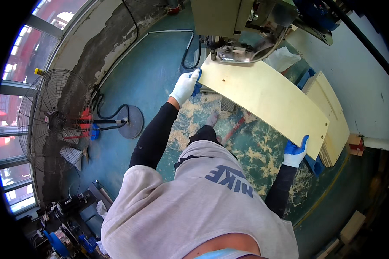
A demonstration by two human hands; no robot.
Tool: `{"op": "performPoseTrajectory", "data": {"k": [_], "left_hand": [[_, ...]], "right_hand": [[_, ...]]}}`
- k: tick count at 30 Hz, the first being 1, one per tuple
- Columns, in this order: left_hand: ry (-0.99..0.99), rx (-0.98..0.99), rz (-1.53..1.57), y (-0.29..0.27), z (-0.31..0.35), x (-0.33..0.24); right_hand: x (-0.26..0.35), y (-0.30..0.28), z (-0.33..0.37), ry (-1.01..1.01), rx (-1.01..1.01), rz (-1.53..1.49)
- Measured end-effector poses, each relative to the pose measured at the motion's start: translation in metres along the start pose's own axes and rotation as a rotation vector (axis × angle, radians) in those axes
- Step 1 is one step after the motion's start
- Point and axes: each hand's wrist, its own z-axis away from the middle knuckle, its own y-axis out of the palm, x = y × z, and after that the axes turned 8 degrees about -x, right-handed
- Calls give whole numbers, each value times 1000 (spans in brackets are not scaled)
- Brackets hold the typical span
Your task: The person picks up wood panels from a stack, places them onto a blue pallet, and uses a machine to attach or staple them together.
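A long pale wooden board (pixel 263 97) lies tilted across the view, its upper left end beneath the head of a green machine (pixel 216 19). My left hand (pixel 186 86), in a white glove with blue palm, grips the board's left corner. At the opposite end my right hand (pixel 295 153), gloved the same way, holds the lower edge, its thumb on the top face and the other fingers hidden below. Small dark holes show near both ends of the board. A curved clear guard (pixel 237 55) on the machine overhangs the board's far edge.
More boards (pixel 333 116) are stacked at the right on a blue support (pixel 314 165). A large caged fan (pixel 56 121) stands at the left on a round base (pixel 130 122). Wood shavings (pixel 259 159) litter the green floor. A foot pedal (pixel 227 103) sits under the board.
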Motion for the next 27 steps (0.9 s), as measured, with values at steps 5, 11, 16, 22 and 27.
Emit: {"op": "performPoseTrajectory", "data": {"k": [5, 11, 16, 22, 27], "left_hand": [[108, 74, 77, 19, -5, -12], [73, 271, 175, 13, 73, -33], [-103, 477, 154, 51, 102, 0], [-205, 562, -43, 133, 75, 33], [-233, 540, -77, 211, 44, 32]], "right_hand": [[15, 7, 14, 66, -105, -102], [14, -16, 9, -81, -157, -136], [-22, -48, 51, 8, -227, -269], [-77, -104, 49, 162, -446, -314], [-40, -136, -18, 89, -428, -292]]}}
